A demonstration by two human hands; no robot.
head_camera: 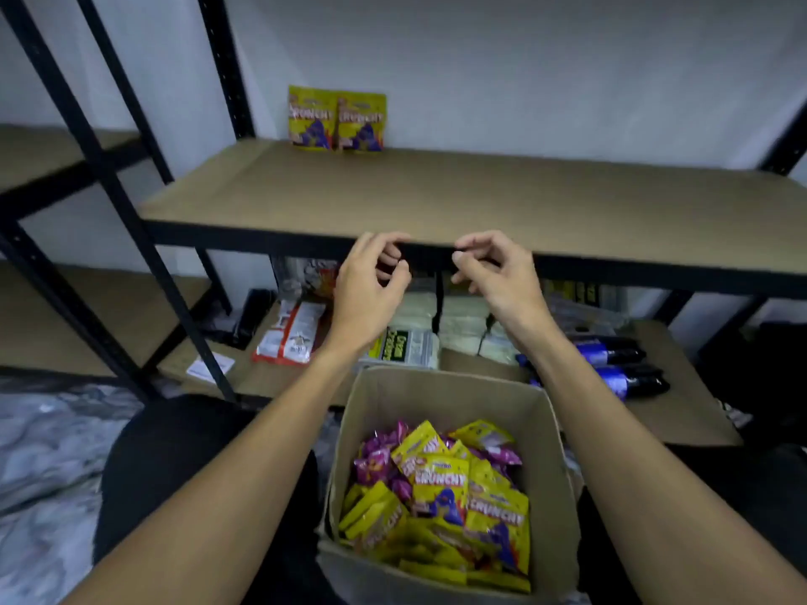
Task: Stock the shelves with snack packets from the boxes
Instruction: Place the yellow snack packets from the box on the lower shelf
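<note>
— Beyond the fingers, what is listed?
— Two snack packets point(336, 120), stood upright at the back of the shelf point(480, 198).
— Below them?
— More are kept in the box point(436, 395).
— Grip?
— Nothing is held; left hand point(371, 277) and right hand point(493, 272) are loosely curled.

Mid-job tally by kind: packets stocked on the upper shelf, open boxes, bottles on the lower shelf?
Yellow Crunchy snack packets on brown upper shelf: 2
Open cardboard box: 1
Dark blue-labelled bottles on lower shelf: 2
Total: 5
</note>
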